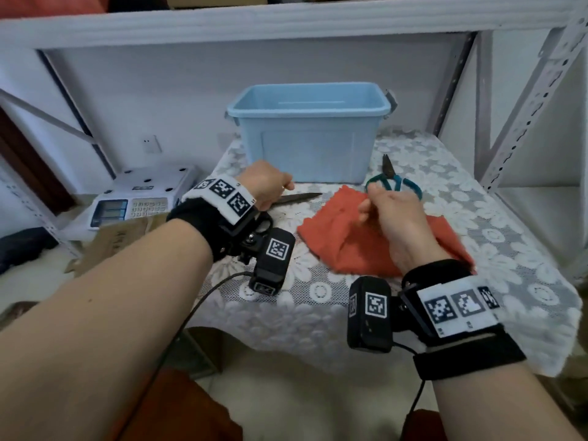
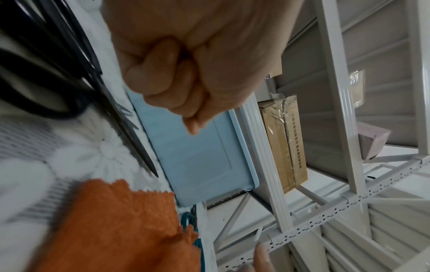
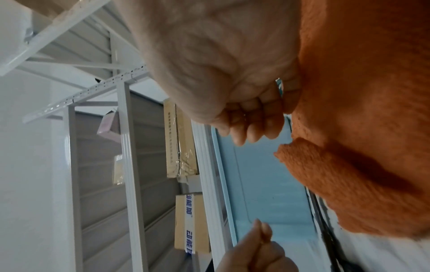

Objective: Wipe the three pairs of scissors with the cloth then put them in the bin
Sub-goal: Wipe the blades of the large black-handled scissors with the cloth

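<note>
A light blue bin [image 1: 305,154] stands open at the back of the table. In front of it lies an orange cloth [image 1: 334,237]. Green-handled scissors [image 1: 393,183] lie between the cloth and the bin's right corner. Black-handled scissors [image 1: 299,197] lie on the left, blade pointing right. My left hand [image 1: 265,187] hovers over their handles, curled into a fist [image 2: 186,73] that holds nothing. My right hand [image 1: 386,211] hangs over the cloth with loosely curled fingers, index tip by the green handle loop. Whether a third pair is here, I cannot tell.
A lace tablecloth [image 1: 318,313] covers the table. White shelf posts [image 1: 525,122] rise on the right, with a shelf beam overhead. A white weighing scale [image 1: 136,198] and cardboard [image 1: 111,243] sit on the floor to the left. Taped cartons [image 2: 284,143] stand behind the bin.
</note>
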